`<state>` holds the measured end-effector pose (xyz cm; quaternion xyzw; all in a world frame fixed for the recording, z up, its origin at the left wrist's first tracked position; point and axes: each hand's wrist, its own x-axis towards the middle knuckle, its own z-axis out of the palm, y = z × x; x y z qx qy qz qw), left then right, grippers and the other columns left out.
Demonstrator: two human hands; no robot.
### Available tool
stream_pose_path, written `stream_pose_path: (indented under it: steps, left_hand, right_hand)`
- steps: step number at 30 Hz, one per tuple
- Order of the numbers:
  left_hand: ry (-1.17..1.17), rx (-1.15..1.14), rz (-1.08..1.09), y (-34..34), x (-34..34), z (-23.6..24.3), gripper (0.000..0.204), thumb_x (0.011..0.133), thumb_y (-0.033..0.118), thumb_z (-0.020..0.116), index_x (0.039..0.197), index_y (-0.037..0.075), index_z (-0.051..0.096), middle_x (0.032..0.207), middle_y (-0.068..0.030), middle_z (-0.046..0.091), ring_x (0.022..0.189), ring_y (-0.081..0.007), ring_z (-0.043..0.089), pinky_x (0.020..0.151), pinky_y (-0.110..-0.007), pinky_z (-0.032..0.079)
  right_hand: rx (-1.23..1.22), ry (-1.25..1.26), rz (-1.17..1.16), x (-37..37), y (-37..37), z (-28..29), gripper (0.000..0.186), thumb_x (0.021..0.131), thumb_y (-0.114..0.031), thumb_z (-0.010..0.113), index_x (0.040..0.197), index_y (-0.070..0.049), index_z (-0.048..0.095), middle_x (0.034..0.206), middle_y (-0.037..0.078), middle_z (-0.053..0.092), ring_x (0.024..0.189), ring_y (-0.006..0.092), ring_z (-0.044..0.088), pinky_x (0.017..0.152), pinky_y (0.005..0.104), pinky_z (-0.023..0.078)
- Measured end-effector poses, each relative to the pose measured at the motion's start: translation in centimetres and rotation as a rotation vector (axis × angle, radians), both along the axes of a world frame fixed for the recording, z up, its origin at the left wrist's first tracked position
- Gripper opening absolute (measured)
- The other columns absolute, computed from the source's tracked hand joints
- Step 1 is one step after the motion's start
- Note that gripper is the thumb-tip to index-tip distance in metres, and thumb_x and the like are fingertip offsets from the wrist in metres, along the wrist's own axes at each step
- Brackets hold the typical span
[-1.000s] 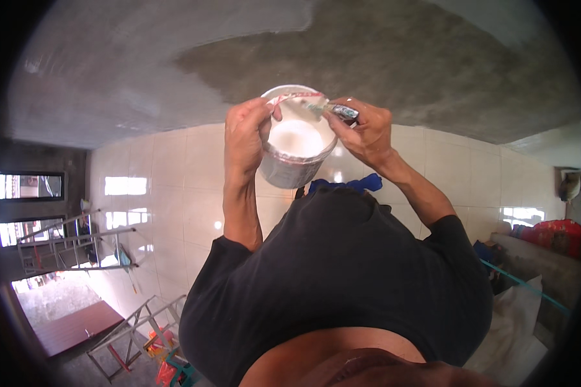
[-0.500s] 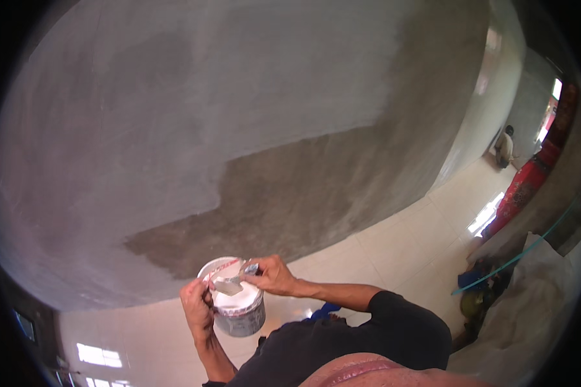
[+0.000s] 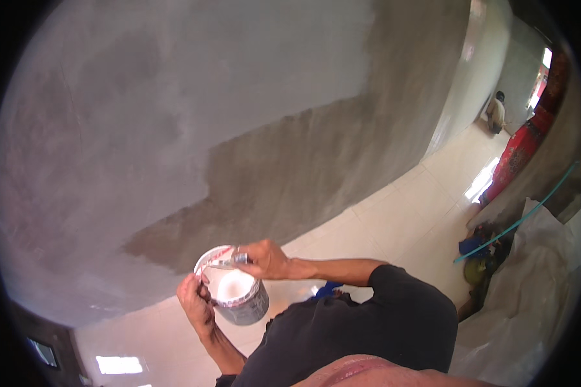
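My left hand (image 3: 195,302) is closed at the left side of a grey bucket (image 3: 246,314), gripping it at the rim or handle; which of these is hidden by the fingers. White, paste-like material (image 3: 235,285) lies inside the bucket. Above its opening, my right hand (image 3: 266,260) is wrapped around the grey handle of a putty knife (image 3: 222,263). The blade points left toward my left hand and appears nearly edge-on near the far rim.
Ahead stands a grey wall (image 3: 290,77) with a darker brown-grey patch (image 3: 271,174) low on it. Pale floor tiles (image 3: 394,213) run along its base. At far right are draped sheeting (image 3: 529,277) and a teal strip (image 3: 516,222). Another person (image 3: 496,114) is in the distance.
My right hand has moved slightly up and turned the putty knife, so its blade shows edge-on instead of flat. The view has shifted a little; my left hand keeps its grip.
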<state>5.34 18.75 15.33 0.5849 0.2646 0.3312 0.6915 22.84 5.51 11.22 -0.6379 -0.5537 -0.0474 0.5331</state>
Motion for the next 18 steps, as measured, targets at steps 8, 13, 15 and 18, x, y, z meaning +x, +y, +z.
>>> stream_pose_path:
  steps: [8, 13, 15, 18]
  left_hand:
    - [0.008, -0.028, 0.015, 0.1, 0.2, -0.7, 0.021, 0.089, 0.014, 0.055, 0.071, 0.006, 0.061, 0.050, 0.0087, 0.035, 0.040, -0.0024, 0.026, 0.036, -0.023, 0.017]
    - [0.059, -0.054, 0.076, -0.2, 0.2, 0.1, 0.022, 0.087, 0.013, 0.054, 0.069, 0.005, 0.062, 0.048, 0.0088, 0.035, 0.040, -0.0021, 0.025, 0.037, -0.024, 0.016]
    - [0.048, -0.023, 0.065, 0.2, 0.1, -0.8, 0.022, 0.088, 0.014, 0.053, 0.071, 0.004, 0.062, 0.048, 0.0095, 0.034, 0.039, -0.0019, 0.025, 0.036, -0.023, 0.016]
    - [0.060, -0.096, 0.081, -0.1, 0.1, -0.3, 0.022, 0.088, 0.012, 0.056, 0.068, 0.004, 0.063, 0.052, 0.0090, 0.039, 0.046, -0.0019, 0.029, 0.043, -0.023, 0.019]
  right_hand:
    - [-0.325, 0.823, 0.286, -1.2, 0.2, 1.4, 0.021, 0.084, -0.018, 0.075, 0.088, 0.002, 0.069, 0.068, 0.004, 0.067, 0.059, 0.0079, 0.062, 0.053, 0.0253, 0.047]
    - [-0.306, 0.787, 0.294, -0.1, 0.7, 1.6, 0.017, 0.086, -0.014, 0.073, 0.086, 0.002, 0.067, 0.067, 0.003, 0.065, 0.059, 0.0079, 0.061, 0.054, 0.0243, 0.047]
    - [-0.289, 0.683, 0.276, 0.1, 1.1, 1.7, 0.019, 0.086, -0.013, 0.073, 0.087, 0.004, 0.067, 0.067, 0.004, 0.065, 0.059, 0.0085, 0.061, 0.054, 0.0245, 0.047]
    - [-0.214, 0.714, 0.288, 0.8, 2.0, 0.5, 0.018, 0.085, -0.014, 0.074, 0.086, 0.003, 0.068, 0.068, 0.006, 0.066, 0.057, 0.0098, 0.062, 0.049, 0.0234, 0.047]
